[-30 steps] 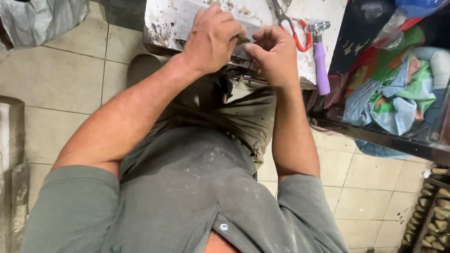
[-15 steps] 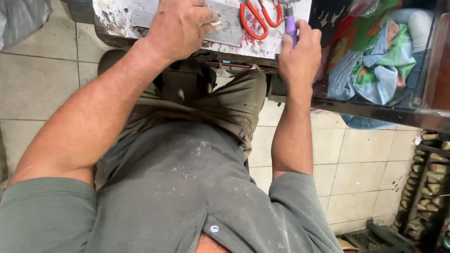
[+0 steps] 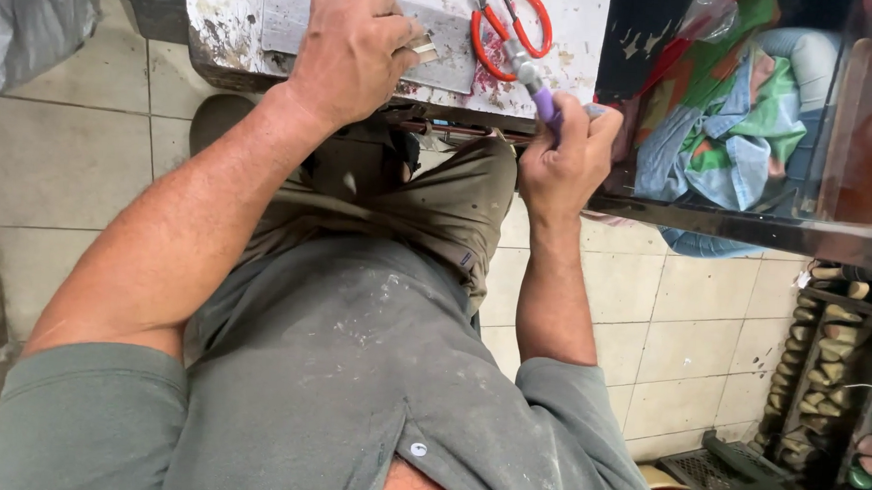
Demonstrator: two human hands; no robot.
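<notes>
- While the person sits at a stained white worktable (image 3: 221, 35), the left hand (image 3: 351, 54) lies palm down on a grey flat sheet (image 3: 443, 52) on the tabletop, fingers curled over the sheet's near part and pressing it flat rather than gripping it.
- From that hand, the left forearm runs back toward the shoulder in a long diagonal, wrist almost straight, elbow low at the left of the view.
- At the table's near edge, the right hand (image 3: 566, 163) is closed in a fist around a purple-handled tool (image 3: 543, 99); the purple grip sticks out above the knuckles and its pale metal end points up over the tabletop.
- Below it, the right forearm rises nearly vertical, elbow tucked close to the body.
- Just beyond the tool's tip, red-handled scissors (image 3: 511, 25) lie on the table, beside the sheet's right edge.
- Right of the table, a dark-framed bin (image 3: 707, 221) holds a heap of coloured cloth (image 3: 740, 120).
- Under everything, pale floor tiles (image 3: 62, 155) show, and the person's olive trousers (image 3: 437, 206) sit beneath the table edge.
</notes>
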